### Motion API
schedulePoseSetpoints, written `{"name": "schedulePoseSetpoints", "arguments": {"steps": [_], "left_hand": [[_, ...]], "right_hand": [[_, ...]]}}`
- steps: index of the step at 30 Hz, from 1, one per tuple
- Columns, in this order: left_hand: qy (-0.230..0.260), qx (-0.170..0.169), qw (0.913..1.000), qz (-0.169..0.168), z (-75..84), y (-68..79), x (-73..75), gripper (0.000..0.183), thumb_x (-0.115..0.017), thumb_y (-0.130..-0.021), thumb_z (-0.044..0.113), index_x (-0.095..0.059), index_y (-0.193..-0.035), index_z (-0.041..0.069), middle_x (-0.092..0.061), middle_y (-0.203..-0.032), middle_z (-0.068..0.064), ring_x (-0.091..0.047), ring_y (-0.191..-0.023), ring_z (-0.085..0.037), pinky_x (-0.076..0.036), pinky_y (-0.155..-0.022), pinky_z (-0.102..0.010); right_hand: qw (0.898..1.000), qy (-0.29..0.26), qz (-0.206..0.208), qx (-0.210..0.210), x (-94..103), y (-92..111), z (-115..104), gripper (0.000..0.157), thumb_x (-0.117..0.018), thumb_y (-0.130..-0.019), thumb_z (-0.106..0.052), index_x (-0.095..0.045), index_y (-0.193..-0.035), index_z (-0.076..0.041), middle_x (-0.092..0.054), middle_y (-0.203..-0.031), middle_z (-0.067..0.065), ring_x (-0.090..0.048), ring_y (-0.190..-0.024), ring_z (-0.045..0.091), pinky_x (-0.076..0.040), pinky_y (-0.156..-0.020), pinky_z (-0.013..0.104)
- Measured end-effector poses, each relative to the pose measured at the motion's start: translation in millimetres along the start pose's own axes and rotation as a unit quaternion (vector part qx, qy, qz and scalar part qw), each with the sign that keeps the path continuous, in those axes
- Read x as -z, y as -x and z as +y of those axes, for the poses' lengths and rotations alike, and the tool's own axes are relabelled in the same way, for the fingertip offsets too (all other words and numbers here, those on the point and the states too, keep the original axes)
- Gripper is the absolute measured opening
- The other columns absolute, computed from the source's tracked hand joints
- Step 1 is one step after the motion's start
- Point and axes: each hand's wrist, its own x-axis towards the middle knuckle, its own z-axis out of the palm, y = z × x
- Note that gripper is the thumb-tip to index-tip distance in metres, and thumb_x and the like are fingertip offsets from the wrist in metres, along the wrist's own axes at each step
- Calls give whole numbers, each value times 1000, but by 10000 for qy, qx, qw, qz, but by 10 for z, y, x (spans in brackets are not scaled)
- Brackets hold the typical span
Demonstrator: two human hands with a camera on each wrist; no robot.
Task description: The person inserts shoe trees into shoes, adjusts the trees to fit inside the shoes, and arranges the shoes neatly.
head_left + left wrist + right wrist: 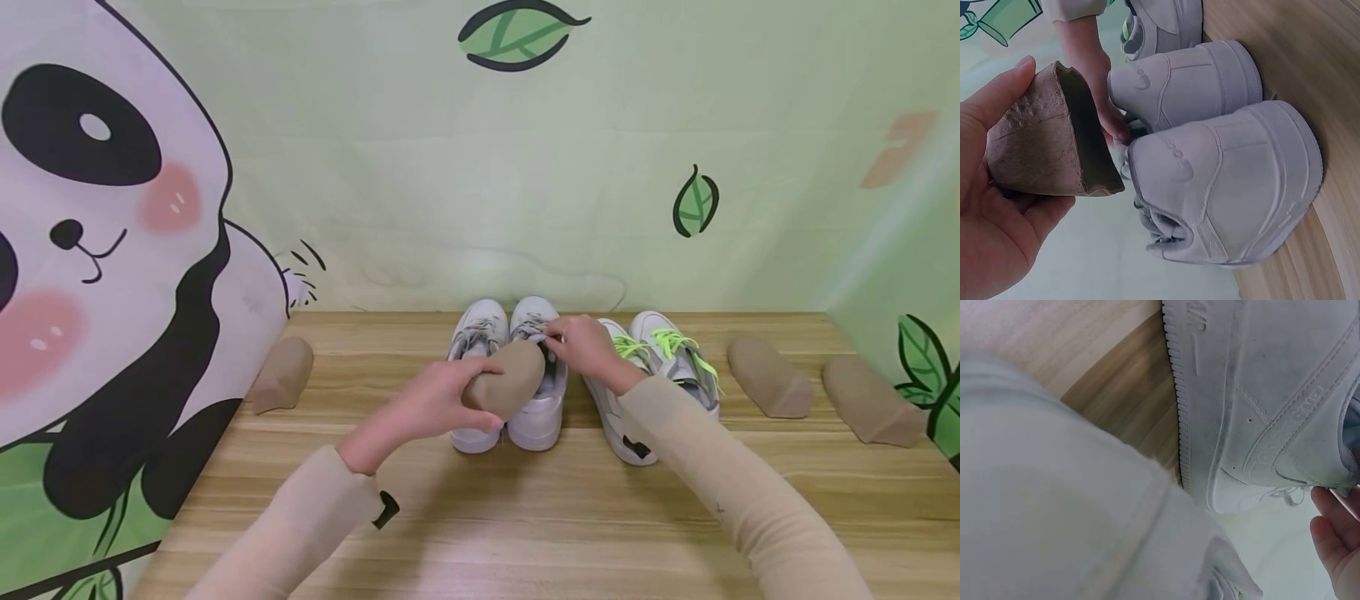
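My left hand point(435, 402) grips a brown moulded-pulp shoe insert point(512, 385) over the white sneakers with grey laces. Thumb and fingers wrap its sides, and the left wrist view shows its hollow back end. Below it stand the left sneaker point(474, 442) and the right sneaker point(536, 425) of this pair, toes to the wall. My right hand point(588, 343) pinches the tongue of the right sneaker at its opening. In the right wrist view, my fingertips point(1329, 506) are at the shoe's upper edge. The insert partly covers both shoe openings in the head view.
White sneakers with neon-green laces point(660, 333) stand just to the right, beneath my right forearm. One pulp insert point(283, 375) lies at the left; two more, a nearer one point(771, 377) and an outer one point(873, 400), lie at the right. A printed wall point(420, 167) rises behind the wooden surface point(480, 533).
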Motion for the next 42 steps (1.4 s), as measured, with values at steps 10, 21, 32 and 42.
{"name": "schedulePoseSetpoints", "arguments": {"steps": [10,21,32,42], "left_hand": [[4,-153,9997,-182,28,-97,-65,61,-71,-70,39,-49,-122,16,-55,-121,-1,-53,-106,-16,-43,-85,-32],[529,196,9984,5,-44,-76,-53,63,-74,-68,35,-48,-123,18,-55,-121,-4,-53,-105,-16,-44,-84,-33],[429,251,9987,88,-82,-66,-55,62,-73,-68,37,-49,-122,18,-58,-118,-6,-55,-103,-17,-44,-83,-33],[434,236,9987,123,-64,-57,-83,62,-74,-67,36,-50,-121,17,-57,-118,-3,-54,-103,-16,-44,-83,-32]], "right_hand": [[9991,-419,86,-14,-31,16,48,9,-61,-80,-15,-67,-81,-7,-68,-85,6,-63,-79,21,-47,-72,37],[9846,-1169,-820,-1009,-130,150,25,78,-65,-75,-17,-22,-138,-3,-36,-136,21,-40,-120,35,-35,-96,46],[9731,-1237,-1148,-1569,-187,134,-42,100,-68,-70,-15,2,-141,-4,-28,-139,24,-47,-112,37,-43,-83,45],[9670,-1049,-1099,-2044,-211,131,-68,93,-62,-70,-10,-2,-142,-9,-60,-97,26,-55,-65,29,-41,-52,35]]}}
